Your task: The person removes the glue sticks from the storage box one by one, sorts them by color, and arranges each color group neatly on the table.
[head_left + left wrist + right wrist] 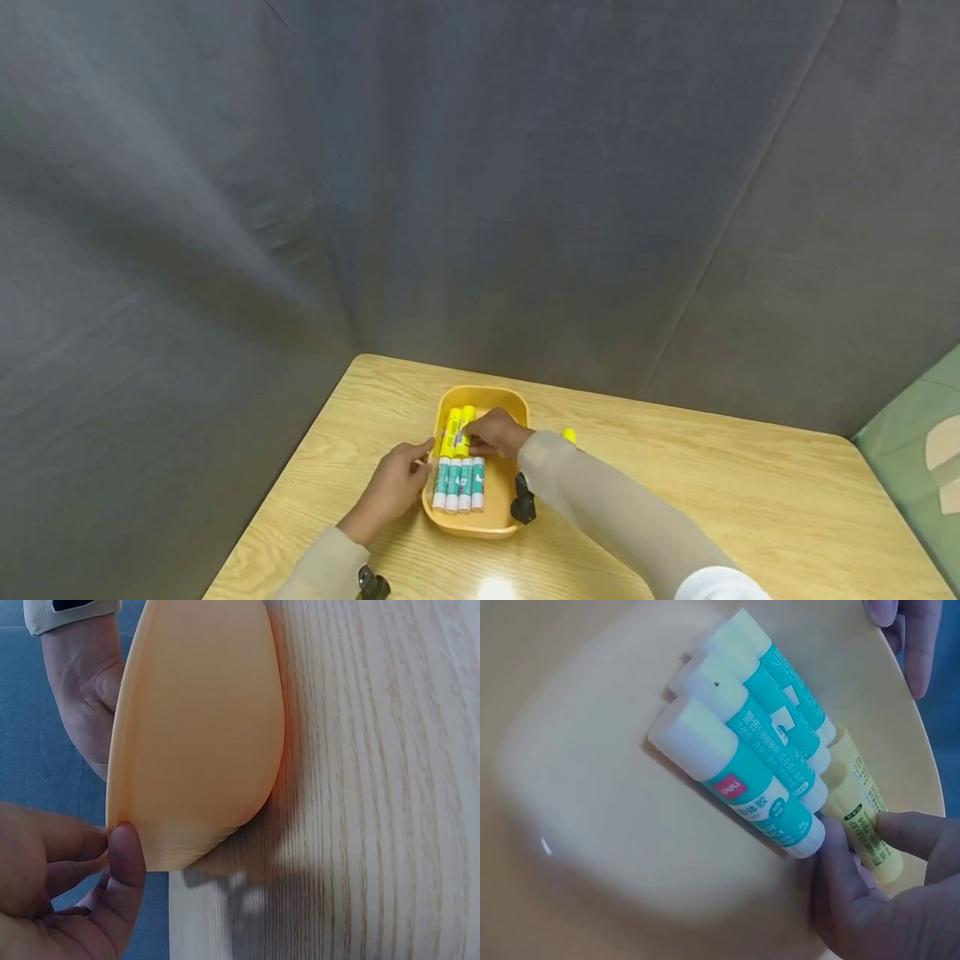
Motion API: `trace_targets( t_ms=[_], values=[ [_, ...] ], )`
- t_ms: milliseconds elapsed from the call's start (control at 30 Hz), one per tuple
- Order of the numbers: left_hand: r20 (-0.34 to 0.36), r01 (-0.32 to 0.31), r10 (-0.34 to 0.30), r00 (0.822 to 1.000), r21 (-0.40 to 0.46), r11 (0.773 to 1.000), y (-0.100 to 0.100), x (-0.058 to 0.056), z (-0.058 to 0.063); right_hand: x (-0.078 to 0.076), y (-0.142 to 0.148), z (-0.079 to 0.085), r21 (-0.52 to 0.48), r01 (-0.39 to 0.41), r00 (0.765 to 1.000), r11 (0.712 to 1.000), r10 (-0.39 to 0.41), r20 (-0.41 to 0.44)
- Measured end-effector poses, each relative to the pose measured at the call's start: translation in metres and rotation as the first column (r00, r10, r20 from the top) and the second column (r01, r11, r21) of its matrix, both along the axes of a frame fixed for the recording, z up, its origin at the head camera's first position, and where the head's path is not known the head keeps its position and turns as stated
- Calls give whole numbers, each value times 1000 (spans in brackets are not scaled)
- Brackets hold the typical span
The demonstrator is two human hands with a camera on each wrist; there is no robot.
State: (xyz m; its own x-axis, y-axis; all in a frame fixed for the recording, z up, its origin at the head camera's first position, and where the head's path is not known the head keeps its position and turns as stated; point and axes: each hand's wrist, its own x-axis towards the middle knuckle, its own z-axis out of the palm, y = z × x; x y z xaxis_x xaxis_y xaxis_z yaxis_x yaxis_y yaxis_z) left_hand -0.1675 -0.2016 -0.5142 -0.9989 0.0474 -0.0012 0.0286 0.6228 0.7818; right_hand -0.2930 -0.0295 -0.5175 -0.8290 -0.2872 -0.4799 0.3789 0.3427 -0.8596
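Head view high, forward and down, left wrist close outside tray [196,724], right close above, tray shared

From my end I see left hand [396,479] on left rim of yellow tray [498,493], wooden table [675,454] below. Right hand [497,432] holds right one of two yellow tubes [452,433]; four green-and-white tubes [454,482] lie nearer. Grey curtain [525,208] behind.

one orange plastic tray [498,500] holds four teal-and-white cylindrical glue sticks [454,483] and two yellow cylindrical glue sticks [451,433]; right of it, one partly hidden yellow object [568,435].
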Motion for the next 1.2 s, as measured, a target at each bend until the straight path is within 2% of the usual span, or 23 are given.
trace_targets(
  t_ms=[167,400,600,733,967,1100,1200],
  values=[
    [-17,3,-3,1000,3,1000,1,1,2,1,-1,-3,-15,7,1000,1000,-7,-22],
    [-19,0,0,1000,-6,1000,1,0,2,-4,-5,-11,21,33,999,999,-33,-27],
    [-10,-6,6,1000,5,1000,0,1,-1,-1,1,-4,-6,-15,999,1000,14,-38],
    [-9,-22,22,1000,-4,1000,-2,1,-4,-3,6,7,-38,-42,998,998,40,-57],
    [-3,-44,45,999,17,999,-5,2,-8,-15,26,42,-84,-54,996,995,48,-71],
    [1,-62,62,998,29,998,-7,2,-11,-25,47,63,-137,-37,996,990,26,-83],
    [5,-61,61,998,28,998,-9,1,-12,-29,70,75,-134,-29,996,991,16,-92]
  ],
)
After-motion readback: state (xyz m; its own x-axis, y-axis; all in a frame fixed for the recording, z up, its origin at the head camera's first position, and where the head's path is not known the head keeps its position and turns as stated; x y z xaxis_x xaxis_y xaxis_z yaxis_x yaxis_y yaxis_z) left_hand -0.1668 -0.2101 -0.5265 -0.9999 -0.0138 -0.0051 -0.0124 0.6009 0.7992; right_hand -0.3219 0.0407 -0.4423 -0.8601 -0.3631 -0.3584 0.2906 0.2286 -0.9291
